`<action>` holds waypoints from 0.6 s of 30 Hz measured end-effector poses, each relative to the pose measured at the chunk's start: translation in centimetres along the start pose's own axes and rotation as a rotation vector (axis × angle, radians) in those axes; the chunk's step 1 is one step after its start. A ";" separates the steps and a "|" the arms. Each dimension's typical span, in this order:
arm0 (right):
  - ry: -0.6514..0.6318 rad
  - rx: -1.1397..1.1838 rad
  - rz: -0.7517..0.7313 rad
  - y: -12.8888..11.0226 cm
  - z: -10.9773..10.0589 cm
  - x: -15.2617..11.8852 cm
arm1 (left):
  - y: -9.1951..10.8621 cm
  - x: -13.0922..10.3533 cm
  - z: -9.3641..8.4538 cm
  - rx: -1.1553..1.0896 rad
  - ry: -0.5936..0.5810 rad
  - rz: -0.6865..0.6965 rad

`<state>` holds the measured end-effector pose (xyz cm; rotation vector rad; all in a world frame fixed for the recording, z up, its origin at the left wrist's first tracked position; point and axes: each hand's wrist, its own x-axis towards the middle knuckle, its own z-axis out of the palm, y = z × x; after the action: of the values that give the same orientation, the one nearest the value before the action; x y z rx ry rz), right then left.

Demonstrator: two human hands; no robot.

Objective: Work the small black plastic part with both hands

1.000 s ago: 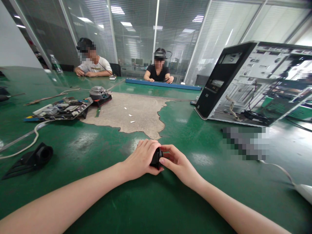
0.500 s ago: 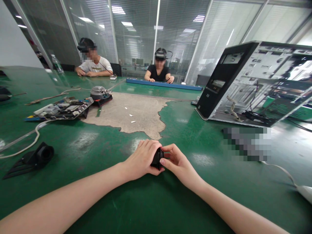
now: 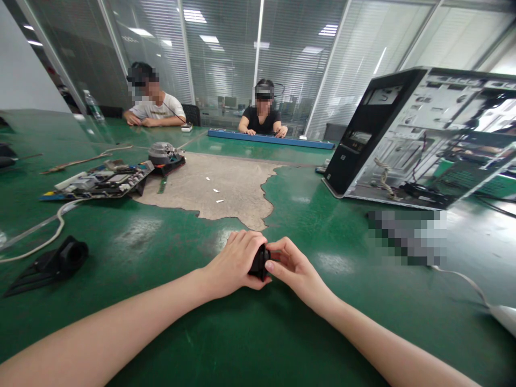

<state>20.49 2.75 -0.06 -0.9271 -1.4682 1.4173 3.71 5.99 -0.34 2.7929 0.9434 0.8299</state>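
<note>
A small black part [image 3: 259, 262] with a ridged rim is held between my two hands, just above or on the green table; fingers cover much of it, so its exact kind cannot be told. From the left, my left hand [image 3: 236, 263] wraps round its body, with the thumb underneath and the fingers over the top. On the other side, my right hand [image 3: 293, 269] pinches the rim with thumb and fingertips. Off to the left lies a black plastic piece [image 3: 60, 263] with a round opening and a flat pointed end, touched by neither hand.
Beyond my hands is a bare brown patch [image 3: 237, 201] with paper scraps. A circuit board [image 3: 105, 180] and a cooler with a fan [image 3: 163, 156] lie left. An open computer case [image 3: 387, 145] stands right, near a blurred-out object [image 3: 403, 236]. Two people sit across the table [image 3: 181, 338].
</note>
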 end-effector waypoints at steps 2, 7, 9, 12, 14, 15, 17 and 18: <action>0.018 0.000 -0.001 0.1 0.0 0.1 | 0.0 0.0 0.0 -0.007 -0.005 0.002; 0.048 -0.033 0.037 0.0 0.0 0.3 | 0.0 0.0 -0.1 -0.008 0.003 0.003; 0.029 -0.034 0.056 0.0 -0.1 0.3 | 0.0 0.0 -0.1 -0.007 0.003 0.006; -0.014 -0.008 0.050 0.0 -0.2 0.2 | 0.0 0.0 0.0 -0.004 -0.001 0.001; -0.028 0.003 0.029 -0.1 -0.3 0.1 | 0.0 0.0 0.0 0.001 -0.001 -0.002; -0.027 0.010 0.024 -0.1 -0.2 0.1 | 0.0 0.0 0.0 0.002 0.001 -0.002; -0.020 0.027 0.024 -0.1 -0.2 0.1 | 0.0 0.0 -0.1 0.002 0.004 0.000; -0.012 0.032 0.026 -0.1 -0.1 0.1 | 0.0 0.0 -0.1 0.000 0.004 0.003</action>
<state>20.58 2.86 0.09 -0.9222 -1.4423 1.4634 3.68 5.95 -0.26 2.7940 0.9406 0.8361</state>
